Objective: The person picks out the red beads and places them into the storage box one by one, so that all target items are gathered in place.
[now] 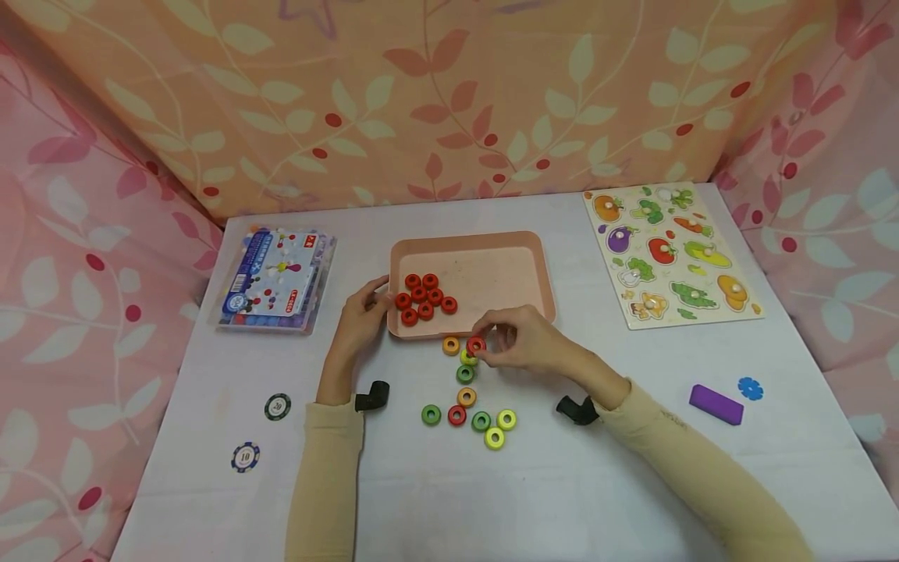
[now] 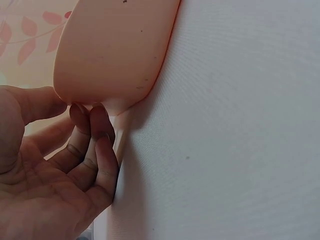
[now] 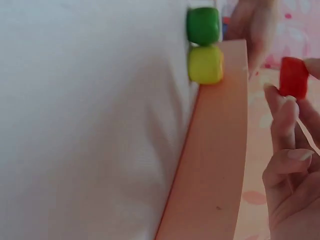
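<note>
My left hand [image 1: 361, 318] holds the left rim of a pink tray [image 1: 495, 273]; in the left wrist view the thumb and fingertips meet at the tray's edge. Several red ring beads [image 1: 419, 295] lie in the tray's left part. Between thumb and fingers, my right hand [image 1: 527, 339] pinches another red ring bead [image 3: 294, 77], just off the tray's near edge. Close under it are a yellow ring bead [image 3: 205, 65] and a green ring bead [image 3: 203, 25]. An orange ring bead [image 1: 451, 346] sits against the tray's front.
Several loose beads in red, green, orange and yellow [image 1: 495, 439] lie nearer to me. At left are a clear plastic box [image 1: 274, 277] and two poker chips [image 1: 277, 407]. On the right are a vegetable puzzle board [image 1: 674, 254], a purple block [image 1: 716, 405] and a blue flower piece [image 1: 750, 389].
</note>
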Action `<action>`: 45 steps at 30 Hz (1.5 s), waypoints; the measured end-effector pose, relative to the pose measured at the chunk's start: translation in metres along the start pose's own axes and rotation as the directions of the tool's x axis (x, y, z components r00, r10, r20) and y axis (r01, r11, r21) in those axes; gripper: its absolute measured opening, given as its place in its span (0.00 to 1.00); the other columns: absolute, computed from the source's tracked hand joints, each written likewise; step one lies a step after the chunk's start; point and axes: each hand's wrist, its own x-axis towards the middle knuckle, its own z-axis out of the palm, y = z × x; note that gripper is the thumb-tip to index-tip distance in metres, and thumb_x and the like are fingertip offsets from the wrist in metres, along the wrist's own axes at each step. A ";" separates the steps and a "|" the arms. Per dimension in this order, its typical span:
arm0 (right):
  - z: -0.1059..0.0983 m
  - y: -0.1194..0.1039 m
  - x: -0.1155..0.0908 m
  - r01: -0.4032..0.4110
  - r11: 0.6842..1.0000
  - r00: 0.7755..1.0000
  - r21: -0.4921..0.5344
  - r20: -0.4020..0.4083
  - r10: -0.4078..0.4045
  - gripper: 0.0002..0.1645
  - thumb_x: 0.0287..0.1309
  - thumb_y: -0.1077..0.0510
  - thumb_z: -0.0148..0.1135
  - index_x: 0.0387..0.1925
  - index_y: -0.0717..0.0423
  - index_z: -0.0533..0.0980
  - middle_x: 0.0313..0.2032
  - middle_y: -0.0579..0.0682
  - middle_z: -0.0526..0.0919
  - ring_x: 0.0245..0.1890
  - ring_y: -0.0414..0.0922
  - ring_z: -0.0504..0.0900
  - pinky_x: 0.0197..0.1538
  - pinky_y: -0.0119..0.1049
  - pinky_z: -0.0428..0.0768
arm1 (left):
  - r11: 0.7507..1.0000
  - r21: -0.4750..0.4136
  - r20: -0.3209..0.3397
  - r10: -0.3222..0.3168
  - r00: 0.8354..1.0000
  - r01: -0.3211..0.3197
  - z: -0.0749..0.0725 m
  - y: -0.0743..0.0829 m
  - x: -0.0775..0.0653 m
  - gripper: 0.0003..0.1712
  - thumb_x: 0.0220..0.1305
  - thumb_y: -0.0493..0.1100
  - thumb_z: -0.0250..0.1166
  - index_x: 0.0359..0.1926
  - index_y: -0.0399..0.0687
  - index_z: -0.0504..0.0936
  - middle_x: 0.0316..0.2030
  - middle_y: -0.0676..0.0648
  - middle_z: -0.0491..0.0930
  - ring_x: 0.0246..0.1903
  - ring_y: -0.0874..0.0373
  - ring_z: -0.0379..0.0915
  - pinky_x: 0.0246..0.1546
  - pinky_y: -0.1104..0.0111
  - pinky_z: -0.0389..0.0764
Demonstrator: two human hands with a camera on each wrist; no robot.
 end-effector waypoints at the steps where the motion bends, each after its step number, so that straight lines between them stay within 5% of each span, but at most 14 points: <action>1: -0.001 0.001 0.003 0.009 1.000 0.999 0.014 -0.032 -0.009 0.13 0.52 0.58 0.75 0.41 0.48 0.84 0.35 0.43 0.86 0.23 0.44 0.74 0.27 0.33 0.72 | 1.000 0.000 -0.002 0.001 1.000 -0.001 0.000 0.000 0.000 0.25 0.75 0.48 0.56 0.70 0.54 0.71 0.41 0.41 0.77 0.37 0.51 0.69 0.37 0.66 0.70; 5: -0.002 0.007 0.015 -0.026 1.000 0.991 0.008 -0.133 0.027 0.12 0.53 0.57 0.75 0.40 0.51 0.84 0.34 0.45 0.86 0.22 0.42 0.74 0.25 0.33 0.71 | 0.999 -0.001 -0.010 0.035 0.999 -0.035 0.000 0.002 -0.001 0.25 0.74 0.45 0.58 0.69 0.51 0.73 0.38 0.41 0.77 0.34 0.54 0.69 0.34 0.69 0.69; 15: 0.001 0.026 0.040 -0.325 0.938 0.930 -0.117 -0.221 0.295 0.11 0.53 0.54 0.76 0.38 0.51 0.85 0.32 0.44 0.86 0.31 0.43 0.79 0.36 0.36 0.75 | 0.999 0.006 -0.015 0.046 0.999 -0.045 0.000 0.002 0.000 0.24 0.74 0.43 0.58 0.68 0.50 0.74 0.38 0.41 0.78 0.32 0.55 0.70 0.33 0.70 0.68; 25: 0.011 0.026 0.050 -0.391 0.892 0.908 -0.225 -0.254 0.334 0.15 0.52 0.49 0.77 0.39 0.51 0.86 0.29 0.45 0.82 0.32 0.43 0.77 0.37 0.38 0.73 | 1.000 0.000 -0.007 0.029 1.000 -0.029 -0.001 0.004 -0.001 0.24 0.74 0.43 0.57 0.69 0.51 0.73 0.40 0.40 0.78 0.34 0.53 0.70 0.34 0.69 0.69; 32: 0.015 0.029 0.055 -0.375 0.911 0.912 -0.172 -0.247 0.329 0.13 0.57 0.56 0.73 0.44 0.55 0.84 0.29 0.47 0.84 0.30 0.42 0.79 0.35 0.36 0.75 | 1.000 -0.001 -0.008 0.023 1.000 -0.023 0.000 0.002 -0.001 0.24 0.74 0.44 0.57 0.69 0.51 0.73 0.39 0.41 0.78 0.32 0.55 0.70 0.33 0.71 0.69; 39: 0.015 0.027 0.050 -0.303 0.941 0.942 -0.153 -0.197 0.272 0.13 0.60 0.63 0.68 0.47 0.56 0.82 0.39 0.47 0.88 0.35 0.40 0.84 0.39 0.36 0.81 | 1.000 -0.004 -0.009 0.022 1.000 -0.022 -0.001 0.002 0.000 0.25 0.74 0.44 0.57 0.69 0.51 0.73 0.39 0.41 0.78 0.33 0.55 0.70 0.32 0.71 0.69; 45: 0.016 0.010 0.036 -0.134 0.971 0.980 -0.198 -0.172 0.101 0.12 0.56 0.62 0.72 0.43 0.55 0.84 0.37 0.45 0.86 0.32 0.41 0.76 0.34 0.33 0.74 | 1.000 0.008 -0.006 0.014 1.000 -0.014 -0.001 0.003 0.000 0.25 0.75 0.45 0.57 0.70 0.52 0.72 0.40 0.41 0.77 0.33 0.53 0.69 0.33 0.70 0.69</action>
